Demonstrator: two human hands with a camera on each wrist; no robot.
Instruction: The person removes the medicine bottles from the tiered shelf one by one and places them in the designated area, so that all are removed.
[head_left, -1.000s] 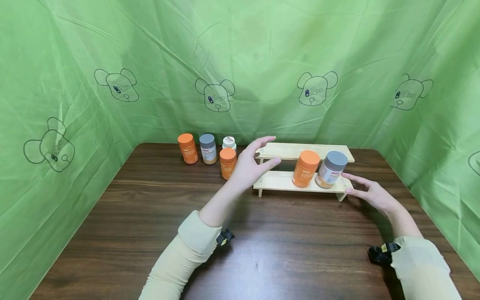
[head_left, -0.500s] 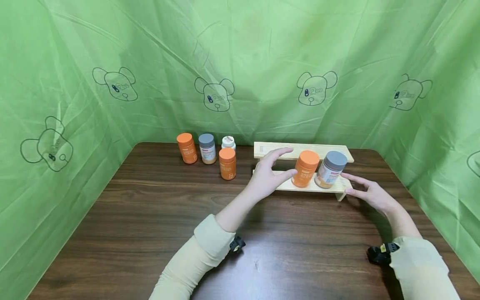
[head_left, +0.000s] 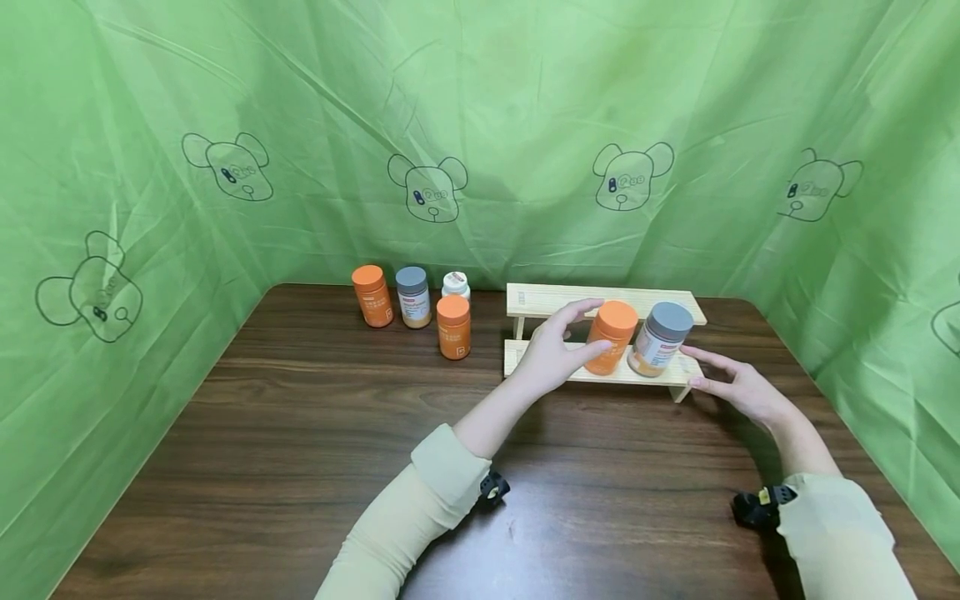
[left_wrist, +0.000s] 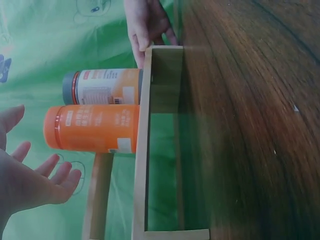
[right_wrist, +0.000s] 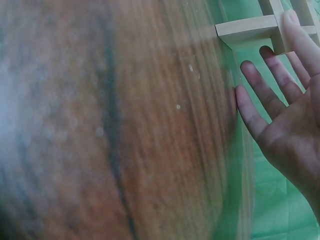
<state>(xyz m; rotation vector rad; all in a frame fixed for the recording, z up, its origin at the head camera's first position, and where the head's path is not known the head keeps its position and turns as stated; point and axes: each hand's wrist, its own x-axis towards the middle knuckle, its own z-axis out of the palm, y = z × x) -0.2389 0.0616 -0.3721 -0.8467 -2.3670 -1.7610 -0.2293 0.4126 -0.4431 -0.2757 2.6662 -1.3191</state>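
A two-step wooden shelf (head_left: 558, 372) stands on the dark wooden table (head_left: 337, 433). On its lower step are an orange bottle (head_left: 611, 337) with an orange cap and a grey-capped bottle (head_left: 660, 339). My left hand (head_left: 583, 329) is spread just left of the orange bottle, thumb and fingers on either side of it. In the left wrist view a gap shows between this hand (left_wrist: 40, 175) and the orange bottle (left_wrist: 92, 128). My right hand (head_left: 705, 371) lies with straight fingers against the shelf's right end, also seen in the right wrist view (right_wrist: 270, 70).
Several more bottles stand at the back left of the shelf: an orange bottle (head_left: 372, 296), a grey-capped one (head_left: 413, 297), a white one (head_left: 455, 285) and a nearer orange one (head_left: 453, 327). Green sheeting (head_left: 150, 208) walls the table on three sides.
My left hand has moved right, from beside the nearer orange bottle at the shelf's left end to the orange bottle on the lower step. The right hand has stayed put.
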